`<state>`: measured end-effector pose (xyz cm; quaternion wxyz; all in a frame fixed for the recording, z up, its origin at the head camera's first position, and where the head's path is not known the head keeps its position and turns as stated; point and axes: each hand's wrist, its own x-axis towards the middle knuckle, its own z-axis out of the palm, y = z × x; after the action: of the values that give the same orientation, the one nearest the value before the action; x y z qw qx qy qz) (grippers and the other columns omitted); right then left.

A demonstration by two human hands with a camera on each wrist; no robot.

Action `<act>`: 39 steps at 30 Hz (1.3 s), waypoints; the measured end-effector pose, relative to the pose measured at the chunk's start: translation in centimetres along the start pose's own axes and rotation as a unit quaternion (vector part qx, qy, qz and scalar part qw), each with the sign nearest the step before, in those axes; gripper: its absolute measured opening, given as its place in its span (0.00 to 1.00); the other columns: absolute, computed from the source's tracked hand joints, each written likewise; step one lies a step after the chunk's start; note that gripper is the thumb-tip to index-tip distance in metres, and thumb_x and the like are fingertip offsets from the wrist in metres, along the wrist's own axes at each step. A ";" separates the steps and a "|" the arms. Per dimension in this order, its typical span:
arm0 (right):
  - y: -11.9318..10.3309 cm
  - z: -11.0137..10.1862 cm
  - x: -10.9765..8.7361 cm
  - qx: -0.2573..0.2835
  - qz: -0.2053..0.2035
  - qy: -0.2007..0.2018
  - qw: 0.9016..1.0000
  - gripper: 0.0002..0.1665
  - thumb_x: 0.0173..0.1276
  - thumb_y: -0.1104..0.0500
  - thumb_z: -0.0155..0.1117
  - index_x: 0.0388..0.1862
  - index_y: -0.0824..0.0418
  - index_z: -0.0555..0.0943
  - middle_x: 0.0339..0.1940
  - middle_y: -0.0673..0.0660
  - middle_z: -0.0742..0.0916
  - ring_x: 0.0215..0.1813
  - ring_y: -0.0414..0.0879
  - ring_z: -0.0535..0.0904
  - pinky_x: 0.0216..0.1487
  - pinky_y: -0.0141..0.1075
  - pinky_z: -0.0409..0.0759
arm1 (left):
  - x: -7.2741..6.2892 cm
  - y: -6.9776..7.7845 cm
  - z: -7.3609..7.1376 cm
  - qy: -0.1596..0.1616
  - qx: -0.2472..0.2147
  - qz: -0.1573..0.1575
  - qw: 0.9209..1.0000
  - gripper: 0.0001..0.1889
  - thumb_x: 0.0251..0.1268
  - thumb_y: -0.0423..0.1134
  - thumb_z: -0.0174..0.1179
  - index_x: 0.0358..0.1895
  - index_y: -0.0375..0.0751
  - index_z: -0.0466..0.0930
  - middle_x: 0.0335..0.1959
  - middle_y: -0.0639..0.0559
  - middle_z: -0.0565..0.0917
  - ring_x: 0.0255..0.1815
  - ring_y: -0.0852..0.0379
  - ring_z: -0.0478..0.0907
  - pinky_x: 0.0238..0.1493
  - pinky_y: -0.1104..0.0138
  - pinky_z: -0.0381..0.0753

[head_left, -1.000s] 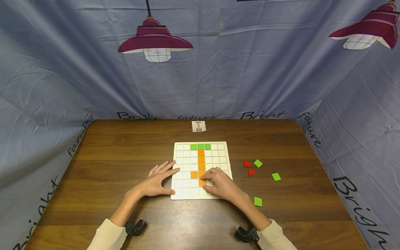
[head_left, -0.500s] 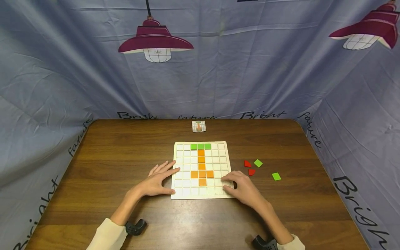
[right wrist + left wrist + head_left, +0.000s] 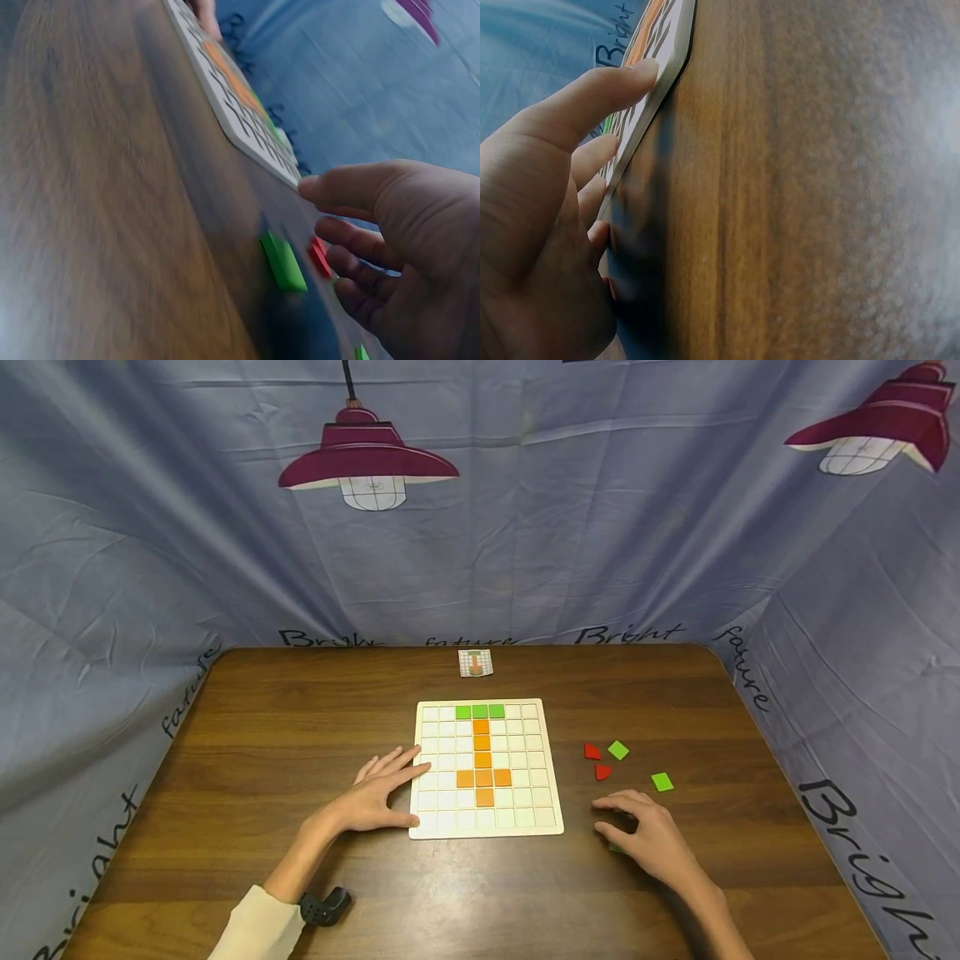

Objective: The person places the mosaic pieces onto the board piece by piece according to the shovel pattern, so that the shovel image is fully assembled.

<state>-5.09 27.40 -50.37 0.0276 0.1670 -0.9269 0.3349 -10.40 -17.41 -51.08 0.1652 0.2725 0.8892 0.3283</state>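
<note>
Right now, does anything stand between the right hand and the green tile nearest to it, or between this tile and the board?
Nothing visible blocks the right hand from the green tile, partly hidden by that hand in the head view; nothing else lies between tile and board.

"Bright" point(image 3: 828, 799) and "fature" point(image 3: 742, 667), black script lettering, repeated across blue curtain point(image 3: 495, 560)

A person's left hand point(image 3: 369, 800) is resting at the left edge of a white grid board point(image 3: 525, 777), fingers point(image 3: 388, 765) spreading, thumb point(image 3: 402, 819) touching near its front corner, right hand point(image 3: 651, 833) hovering beyond the board's right edge, thumb and curving fingers leaving a gap, bare right forearm point(image 3: 708, 897) slanting back
</note>
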 end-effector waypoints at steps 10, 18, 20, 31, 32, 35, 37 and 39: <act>1.6 -1.4 -3.3 0.000 0.046 -0.010 0.999 0.21 0.56 0.54 0.80 0.50 0.52 0.87 0.49 0.43 0.85 0.49 0.40 0.80 0.43 0.34 0.79 | -0.1 0.1 0.0 0.000 0.004 -0.002 1.000 0.44 0.57 0.54 0.70 0.77 0.46 0.63 0.81 0.45 0.51 0.79 0.37 0.41 0.71 0.36 0.35; 1.7 -1.2 -3.9 -0.002 0.043 -0.002 0.999 0.22 0.53 0.57 0.81 0.49 0.51 0.87 0.47 0.42 0.85 0.48 0.39 0.80 0.43 0.33 0.78 | -0.2 0.1 0.0 0.004 0.004 0.002 1.000 0.44 0.57 0.54 0.70 0.76 0.45 0.64 0.80 0.44 0.52 0.79 0.36 0.41 0.71 0.36 0.35; 1.7 -1.0 -3.9 -0.005 0.039 0.002 0.999 0.23 0.52 0.60 0.81 0.49 0.52 0.87 0.46 0.42 0.85 0.46 0.38 0.79 0.41 0.33 0.78 | -0.2 0.1 0.0 0.003 0.006 0.000 1.000 0.44 0.58 0.54 0.70 0.77 0.46 0.64 0.80 0.44 0.52 0.79 0.36 0.41 0.71 0.36 0.35; 1.6 -0.7 -3.6 -0.029 0.022 0.016 0.999 0.24 0.48 0.65 0.82 0.46 0.52 0.88 0.44 0.41 0.85 0.46 0.40 0.81 0.43 0.35 0.79 | -0.1 0.2 0.0 0.010 0.010 0.004 1.000 0.44 0.56 0.52 0.71 0.76 0.45 0.65 0.80 0.43 0.54 0.79 0.37 0.42 0.70 0.35 0.37; 1.5 -0.7 -3.5 -0.032 0.021 0.015 0.999 0.24 0.48 0.65 0.82 0.46 0.52 0.88 0.44 0.41 0.85 0.47 0.41 0.81 0.44 0.36 0.80 | -0.1 0.2 0.0 0.011 0.011 0.005 1.000 0.44 0.56 0.52 0.71 0.76 0.45 0.65 0.80 0.43 0.54 0.79 0.36 0.43 0.70 0.35 0.37; 1.5 -0.7 -3.4 -0.036 0.019 0.010 0.999 0.24 0.49 0.65 0.82 0.47 0.53 0.89 0.44 0.41 0.85 0.48 0.44 0.82 0.47 0.41 0.80 | -0.1 0.1 0.1 0.009 0.009 0.002 1.000 0.44 0.56 0.52 0.71 0.76 0.45 0.65 0.80 0.43 0.53 0.79 0.37 0.42 0.71 0.36 0.37; 1.4 -0.7 -3.2 -0.040 0.021 0.007 0.999 0.23 0.49 0.64 0.82 0.46 0.53 0.89 0.44 0.41 0.85 0.49 0.46 0.82 0.48 0.44 0.80 | -0.1 0.1 0.1 0.009 0.008 0.002 1.000 0.44 0.56 0.53 0.71 0.76 0.45 0.64 0.80 0.43 0.53 0.79 0.37 0.42 0.71 0.36 0.36; 1.4 -0.6 -3.1 -0.044 0.024 0.003 0.999 0.22 0.50 0.64 0.82 0.46 0.52 0.89 0.44 0.41 0.85 0.49 0.46 0.82 0.48 0.46 0.80 | -0.1 0.1 0.1 0.008 0.007 0.000 1.000 0.44 0.56 0.53 0.70 0.76 0.45 0.64 0.80 0.43 0.53 0.79 0.37 0.42 0.71 0.36 0.36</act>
<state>-2.70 29.69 -51.29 0.0296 0.1422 -0.9444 0.2949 -10.28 -17.35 -51.11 0.1564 0.2715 0.8927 0.3238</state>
